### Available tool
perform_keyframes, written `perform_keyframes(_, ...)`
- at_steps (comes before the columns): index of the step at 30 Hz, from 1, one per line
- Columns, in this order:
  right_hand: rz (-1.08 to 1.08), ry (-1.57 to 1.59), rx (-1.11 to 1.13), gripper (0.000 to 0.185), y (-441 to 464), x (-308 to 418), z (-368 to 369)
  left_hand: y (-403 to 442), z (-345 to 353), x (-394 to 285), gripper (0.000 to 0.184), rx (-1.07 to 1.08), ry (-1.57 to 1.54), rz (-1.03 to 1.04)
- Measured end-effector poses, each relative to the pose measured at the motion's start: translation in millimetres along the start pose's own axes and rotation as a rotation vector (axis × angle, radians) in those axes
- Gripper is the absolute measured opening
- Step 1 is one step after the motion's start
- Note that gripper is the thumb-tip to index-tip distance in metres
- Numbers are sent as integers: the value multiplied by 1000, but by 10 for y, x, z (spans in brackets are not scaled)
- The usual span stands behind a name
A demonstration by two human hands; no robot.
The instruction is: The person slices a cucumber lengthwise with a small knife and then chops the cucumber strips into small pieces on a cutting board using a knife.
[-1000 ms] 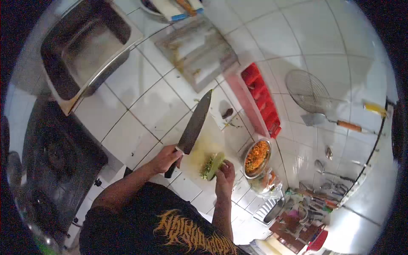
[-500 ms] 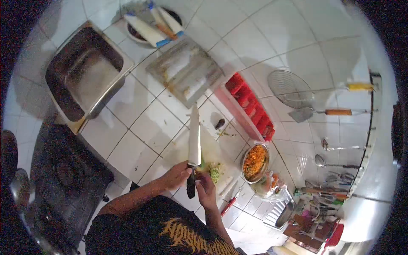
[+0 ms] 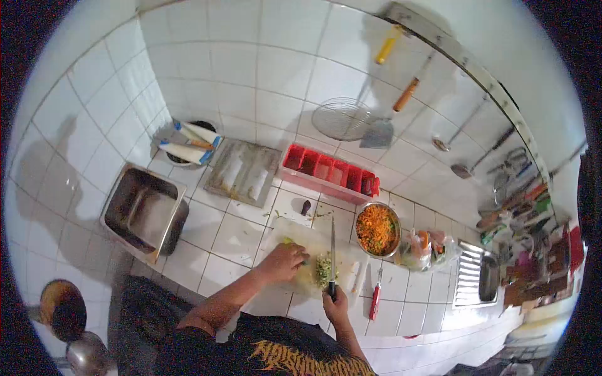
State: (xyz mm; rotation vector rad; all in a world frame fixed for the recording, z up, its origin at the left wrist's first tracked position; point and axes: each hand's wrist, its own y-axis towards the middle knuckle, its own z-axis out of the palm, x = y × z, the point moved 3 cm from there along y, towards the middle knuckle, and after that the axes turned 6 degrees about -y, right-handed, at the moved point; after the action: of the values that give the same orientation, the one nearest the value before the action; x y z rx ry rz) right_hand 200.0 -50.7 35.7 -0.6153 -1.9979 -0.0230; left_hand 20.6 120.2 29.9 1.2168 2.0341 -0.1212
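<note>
One head-worn camera, wide-angle, facing forward and down over the near counter [image 3: 235, 241]. Shirt [image 3: 263, 343] at six o'clock, tiled wall [image 3: 287, 24] at twelve.

White-tiled walls [image 3: 232, 75], dark joints; shadows at left. Worktop [image 3: 229, 241] tiled white. Rail [image 3: 442, 42] mounted upper right.

Long knife [image 3: 333, 250] beside chopped greens [image 3: 323, 266]

knife handle [image 3: 332, 286]: partly covered by fingers [image 3: 339, 297] | shirt [image 3: 251, 352]: cut off below | bag [image 3: 415, 255]: contents unclear
</note>
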Motion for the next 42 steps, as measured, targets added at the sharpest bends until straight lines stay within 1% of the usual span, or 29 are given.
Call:
perform_keyframes(1,-1,22,-20,11,-6,-88,-14,38,-21,61,40,-16,131,63)
perform_keyframes(2,-26,3,-30,13,-18,-121,-51,89,-62,59,46,86,226,73)
perform_keyframes(3,-42,-22,-37,15,-94,-176,-95,165,-84,48,46,104,227,88)
perform_keyframes(4,-18,-97,-48,19,-143,-259,-148,224,-29,63,46,311,283,46)
perform_keyframes(5,-32,-64,-60,25,-169,-382,-151,257,22,63,45,520,338,2)
perform_keyframes(7,22,-83,-80,23,-179,-580,-134,341,-1,4,40,572,359,27)
perform_keyframes(9,-4,-37,-128,20,-167,-770,-99,387,-51,-26,35,540,373,169)
perform_keyframes(10,-42,43,-154,19,-260,-468,-212,419,-61,-22,35,567,372,172)
perform_keyframes(13,-36,82,-166,18,-258,-528,-222,507,-104,-41,37,666,445,112)
perform_keyframes(15,-20,47,-184,17,-262,-572,-264,518,-239,-119,43,549,268,24)
perform_keyframes(16,-17,5,-200,17,-260,-524,-269,456,-338,-161,42,317,137,90)
perform_keyframes(17,-35,150,-209,17,-305,-483,-278,365,-341,-179,42,346,140,92)
perform_keyframes(19,-53,112,-237,19,-316,-505,-274,233,-493,-280,43,30,-156,-160)
perform_keyframes(20,61,45,-178,20,-322,-540,-285,126,-465,-287,43,59,-158,-161)
perform_keyframes(22,23,59,-184,22,-329,-451,-299,-111,-484,-235,40,-133,-464,-323)
perform_keyframes(23,3,76,-191,23,-314,-429,-286,-213,-438,-219,40,-117,-466,-328)
perform_keyframes(25,28,68,-132,25,-268,-462,-236,-446,-366,-164,37,-212,-626,-419)
perform_keyframes(26,34,55,-73,28,-234,-467,-197,-552,-335,-151,37,-200,-627,-426)
perform_keyframes(28,22,38,-49,31,-202,-355,-137,-708,-307,-149,40,-252,-646,-569)
perform_keyframes(29,0,15,-27,35,-185,-299,-109,-748,-291,-148,40,-239,-651,-573)
perform_keyframes(30,60,18,86,41,-192,-138,-135,-791,-271,-153,42,-335,-662,-552)
perform_keyframes(31,81,12,84,41,-201,-76,-131,-860,-222,-164,44,-431,-676,-538)
perform_keyframes(32,21,-31,115,41,-194,-4,-102,-941,-186,-66,44,-443,-504,-539)
perform_keyframes(33,-46,-70,145,41,-169,83,-77,-949,-167,-62,44,-435,-511,-541)
perform_keyframes(35,-41,-68,208,41,-145,236,-54,-939,-207,-52,43,-472,-514,-566)
perform_keyframes(36,-99,-96,256,40,-139,314,-34,-881,-301,-131,42,-411,-379,-523)
perform_keyframes(37,-158,-122,304,38,-147,392,-6,-841,-358,-167,42,-405,-373,-520)
perform_keyframes(40,-175,-92,317,34,-180,522,66,-687,-420,-214,42,-313,-232,-484)
perform_keyframes(42,-184,-100,332,35,-213,573,107,-609,-426,-262,38,-334,-83,-353)
